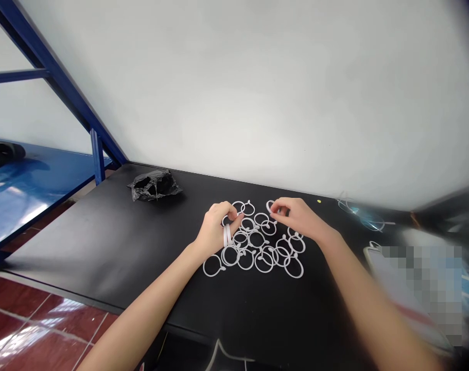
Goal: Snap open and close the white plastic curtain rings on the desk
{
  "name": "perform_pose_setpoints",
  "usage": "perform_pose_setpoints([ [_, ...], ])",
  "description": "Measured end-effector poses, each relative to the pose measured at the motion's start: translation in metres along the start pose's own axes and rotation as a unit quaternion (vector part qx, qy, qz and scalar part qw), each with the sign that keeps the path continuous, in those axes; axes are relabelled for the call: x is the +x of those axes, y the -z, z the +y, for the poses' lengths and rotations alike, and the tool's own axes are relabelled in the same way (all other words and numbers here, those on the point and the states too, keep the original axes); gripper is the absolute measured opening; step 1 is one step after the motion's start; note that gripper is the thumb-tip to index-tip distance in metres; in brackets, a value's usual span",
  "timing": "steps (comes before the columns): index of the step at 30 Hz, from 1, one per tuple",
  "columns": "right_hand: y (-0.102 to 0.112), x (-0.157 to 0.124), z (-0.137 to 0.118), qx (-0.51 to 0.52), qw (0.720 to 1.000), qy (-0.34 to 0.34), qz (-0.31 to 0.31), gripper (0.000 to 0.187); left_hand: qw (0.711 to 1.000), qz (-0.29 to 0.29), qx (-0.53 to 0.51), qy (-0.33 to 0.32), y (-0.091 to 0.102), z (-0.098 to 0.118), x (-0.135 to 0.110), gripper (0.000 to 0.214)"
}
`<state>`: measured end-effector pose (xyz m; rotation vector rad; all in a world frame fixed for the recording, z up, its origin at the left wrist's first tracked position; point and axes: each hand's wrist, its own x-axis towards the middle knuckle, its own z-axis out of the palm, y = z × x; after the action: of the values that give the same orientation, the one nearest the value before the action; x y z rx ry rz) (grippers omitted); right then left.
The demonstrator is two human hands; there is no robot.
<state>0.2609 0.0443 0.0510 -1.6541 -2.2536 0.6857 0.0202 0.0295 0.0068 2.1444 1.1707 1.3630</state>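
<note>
Several white plastic rings [257, 247] lie spread on a black table [103, 242]. My left hand [214, 229] is closed at the left edge of the pile, with a few white rings [227, 234] threaded over its fingers. My right hand [296, 214] is at the pile's far right side, its fingertips pinched on one white ring [271, 206].
A crumpled black plastic bag [154, 185] lies at the table's far left. A blue metal frame [56, 77] and blue shelf [21, 180] stand to the left. A blurred flat object [412, 278] lies at the right. A white wall is behind.
</note>
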Motion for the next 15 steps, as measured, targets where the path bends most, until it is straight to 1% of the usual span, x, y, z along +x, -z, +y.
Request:
perform_pose_setpoints([
  [2,-0.007,0.0,-0.006,-0.008,0.999,0.035,-0.021,0.012,1.0,0.0,0.001,-0.003,0.0,0.0,0.0,0.021],
  [4,-0.018,0.001,-0.01,-0.028,0.998,0.051,-0.033,0.011,1.0,-0.001,-0.001,-0.008,0.0,-0.001,0.0,0.02],
  [6,-0.028,0.004,-0.011,-0.052,0.997,0.052,-0.026,0.016,1.0,0.001,-0.002,-0.011,-0.001,-0.001,0.001,0.02],
  [8,-0.033,0.006,-0.012,-0.071,0.996,0.048,-0.014,0.019,1.0,0.003,-0.001,-0.013,-0.001,-0.001,0.001,0.021],
  [11,-0.028,0.006,-0.012,-0.081,0.996,0.044,-0.004,0.019,1.0,0.007,0.002,-0.012,-0.001,-0.002,0.001,0.021],
  [15,-0.007,-0.003,-0.014,-0.084,0.996,0.033,-0.001,0.015,1.0,0.013,0.007,-0.015,-0.001,-0.003,0.0,0.022],
])
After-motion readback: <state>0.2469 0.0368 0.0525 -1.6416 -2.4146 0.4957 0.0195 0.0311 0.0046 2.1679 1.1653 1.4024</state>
